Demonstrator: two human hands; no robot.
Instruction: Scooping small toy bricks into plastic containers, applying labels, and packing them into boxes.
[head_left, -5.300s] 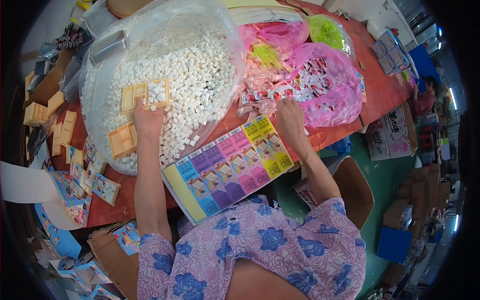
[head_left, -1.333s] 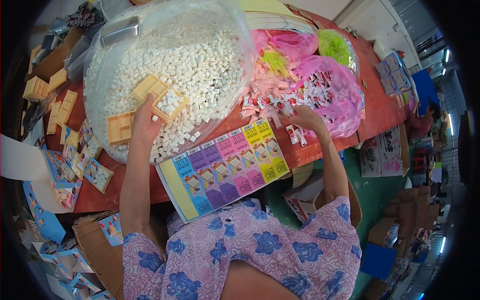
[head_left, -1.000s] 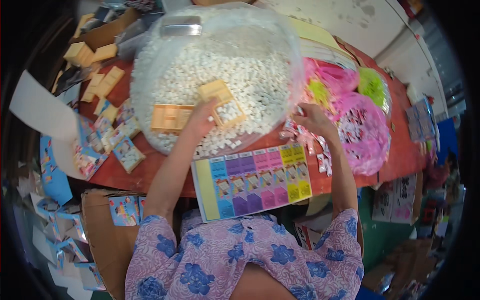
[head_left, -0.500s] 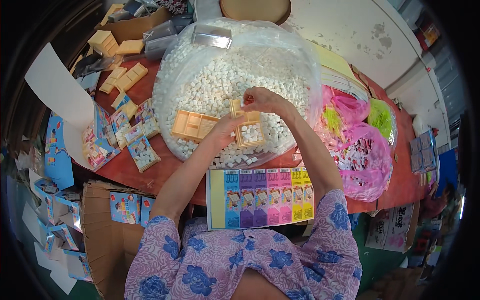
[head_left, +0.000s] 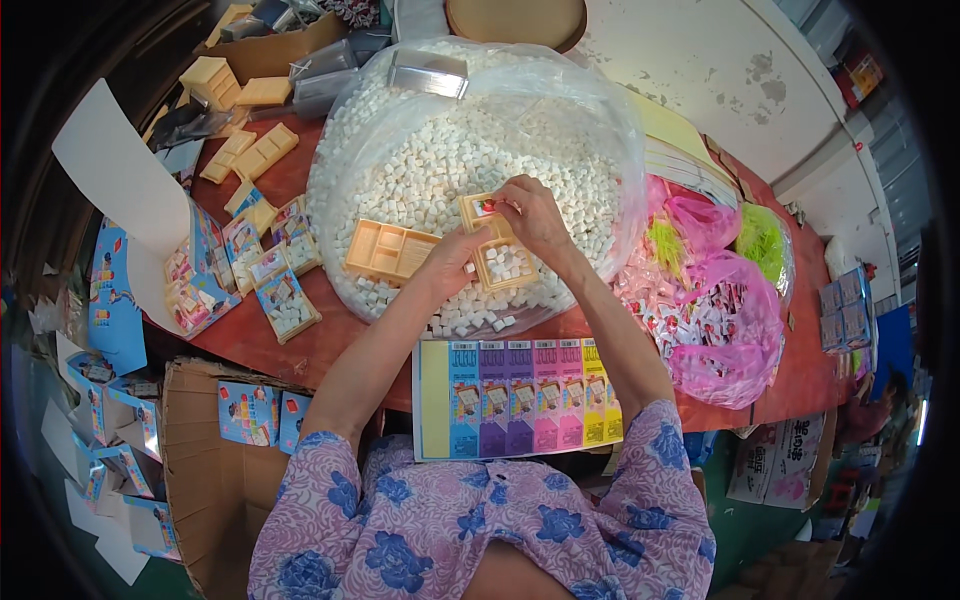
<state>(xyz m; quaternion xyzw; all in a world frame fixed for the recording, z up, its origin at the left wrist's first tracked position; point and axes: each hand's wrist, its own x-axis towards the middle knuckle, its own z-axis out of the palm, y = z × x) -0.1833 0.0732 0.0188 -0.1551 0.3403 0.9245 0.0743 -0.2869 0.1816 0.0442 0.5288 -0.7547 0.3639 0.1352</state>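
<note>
Desk [head_left: 300,340], red top, crowded. Big clear bag [head_left: 600,130] of small white blocks sits mid-desk, open mouth toward the person. Pink bags [head_left: 740,340] of small packets lie right of it, a green bag [head_left: 765,235] behind them. Striped card sheet [head_left: 515,395] lies flat at the near desk edge, just under both forearms. Filled blue packs [head_left: 265,275] pile left of the clear bag; spare trays [head_left: 245,150] further left and back. Empty tan tray [head_left: 388,250] rests on the blocks, just left of the left hand. Second tray [head_left: 497,255], partly filled with white blocks, lies on the blocks between both hands. Left hand [head_left: 455,265] grips its left edge, fingers curled on it. Right hand [head_left: 530,210] is at the tray's far end, fingertips pinched narrow on a small red-and-white packet [head_left: 487,207] at the top compartment.
</note>
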